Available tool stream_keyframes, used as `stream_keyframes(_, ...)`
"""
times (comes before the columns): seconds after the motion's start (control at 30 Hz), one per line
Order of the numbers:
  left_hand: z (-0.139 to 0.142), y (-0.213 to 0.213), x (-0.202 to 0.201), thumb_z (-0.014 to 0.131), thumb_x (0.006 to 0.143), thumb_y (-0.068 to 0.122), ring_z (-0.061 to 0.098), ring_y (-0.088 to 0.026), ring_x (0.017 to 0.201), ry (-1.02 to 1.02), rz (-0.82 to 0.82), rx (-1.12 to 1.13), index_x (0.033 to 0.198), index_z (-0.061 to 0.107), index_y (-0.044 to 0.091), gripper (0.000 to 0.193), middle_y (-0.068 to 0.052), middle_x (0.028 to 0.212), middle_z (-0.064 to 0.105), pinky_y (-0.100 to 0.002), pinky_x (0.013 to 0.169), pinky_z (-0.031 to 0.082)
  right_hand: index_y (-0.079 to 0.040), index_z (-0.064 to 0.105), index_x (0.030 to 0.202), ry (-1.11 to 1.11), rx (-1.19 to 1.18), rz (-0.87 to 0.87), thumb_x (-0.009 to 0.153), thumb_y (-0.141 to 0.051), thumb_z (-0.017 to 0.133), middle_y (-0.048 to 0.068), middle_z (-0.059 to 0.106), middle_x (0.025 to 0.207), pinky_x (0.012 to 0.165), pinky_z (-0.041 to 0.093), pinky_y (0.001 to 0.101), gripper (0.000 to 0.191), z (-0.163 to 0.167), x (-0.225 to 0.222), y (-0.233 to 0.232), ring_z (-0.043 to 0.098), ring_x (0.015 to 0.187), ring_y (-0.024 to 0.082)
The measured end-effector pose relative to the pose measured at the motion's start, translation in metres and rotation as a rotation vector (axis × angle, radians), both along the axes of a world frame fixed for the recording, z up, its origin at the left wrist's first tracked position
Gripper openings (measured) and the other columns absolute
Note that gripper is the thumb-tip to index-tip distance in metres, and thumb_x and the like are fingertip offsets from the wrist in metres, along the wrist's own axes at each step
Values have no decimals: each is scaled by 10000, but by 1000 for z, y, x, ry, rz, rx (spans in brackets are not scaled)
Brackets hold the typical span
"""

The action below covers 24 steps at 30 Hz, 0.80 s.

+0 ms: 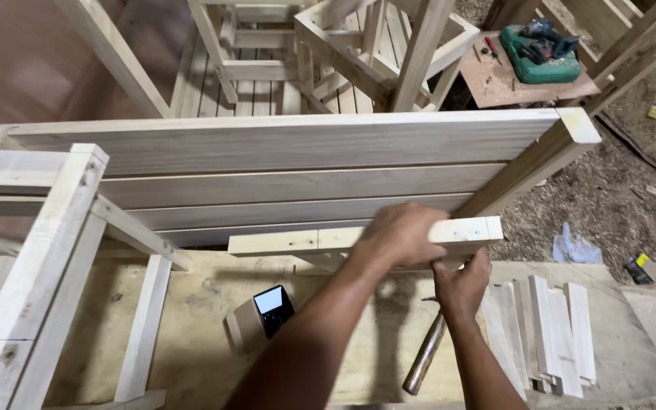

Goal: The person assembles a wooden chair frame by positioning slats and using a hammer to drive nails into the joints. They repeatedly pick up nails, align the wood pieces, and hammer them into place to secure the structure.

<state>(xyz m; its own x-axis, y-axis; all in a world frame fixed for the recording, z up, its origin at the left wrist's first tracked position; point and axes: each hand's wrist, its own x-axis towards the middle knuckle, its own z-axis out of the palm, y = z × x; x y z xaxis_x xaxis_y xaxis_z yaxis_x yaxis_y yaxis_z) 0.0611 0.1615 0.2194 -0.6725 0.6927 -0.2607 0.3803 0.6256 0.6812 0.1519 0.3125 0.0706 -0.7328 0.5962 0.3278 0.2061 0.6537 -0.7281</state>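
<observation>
The left hand [400, 235] lies over a pale wooden rail [366, 238], fingers closed on it, in front of the slatted panel [282, 171]. The right hand [461, 285] grips the rail from just below. Below the rail, on the table [206, 357]: a hammer [424, 357], a small black box [273, 310], and loose slats [544, 334] to the right. A green tool case [540, 53] sits far beyond.

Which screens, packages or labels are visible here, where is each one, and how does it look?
Phone: on the plywood bench, left of the hammer; dark rectangle, bright screen.
Yellow-and-black packet: floor, far right; small, flat.
Green tool case: upper right, open, holding a drill.
</observation>
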Motion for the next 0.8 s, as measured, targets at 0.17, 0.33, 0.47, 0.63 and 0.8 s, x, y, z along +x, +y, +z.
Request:
stream_keyframes(0.17, -45, -65, 5, 795, 721, 67, 468, -312, 1328, 488, 140, -41, 1279, 651, 134, 581, -90, 1382, 614, -610, 1159, 163, 38, 616, 1172, -71, 39, -81, 738, -221, 887, 247, 684, 1110, 970, 496, 499, 574, -2, 11, -1, 640, 1051, 418)
stream_keyframes(0.33, -96, -97, 6, 810, 695, 90, 556, -306, 1202, 679, 330, -23, 1279, 632, 80, 611, -127, 1226, 659, -651, 1129, 252, 46, 613, 1173, -119, 22, -137, 750, -269, 885, 262, 703, 1104, 948, 517, 492, 593, -12, 20, 4, 677, 1018, 424)
stream_keyframes(0.47, -106, -78, -8, 767, 735, 61, 594, -259, 1166, 709, 357, -107, 1228, 656, 114, 509, -107, 1183, 673, -616, 1107, 302, 40, 627, 1162, -156, -22, -153, 756, -293, 868, 266, 718, 1106, 912, 530, 488, 578, -14, 20, 10, 698, 1009, 425)
stream_keyframes(0.63, -94, -63, -20, 778, 747, 119, 588, -263, 1158, 534, 246, -306, 1196, 644, 64, 472, -120, 1163, 668, -555, 1036, 359, 69, 600, 1125, -410, 3, -177, 746, -373, 876, 297, 711, 1059, 890, 545, 498, 644, -18, 19, 18, 705, 970, 455)
stream_keyframes(0.8, -87, -49, -42, 709, 731, 10, 597, -244, 1116, 474, 155, -355, 1266, 636, 66, 543, -113, 1129, 677, -514, 1004, 386, 96, 573, 1139, -550, 35, -153, 766, -428, 855, 311, 723, 1007, 866, 566, 498, 702, -31, 20, 26, 718, 938, 462)
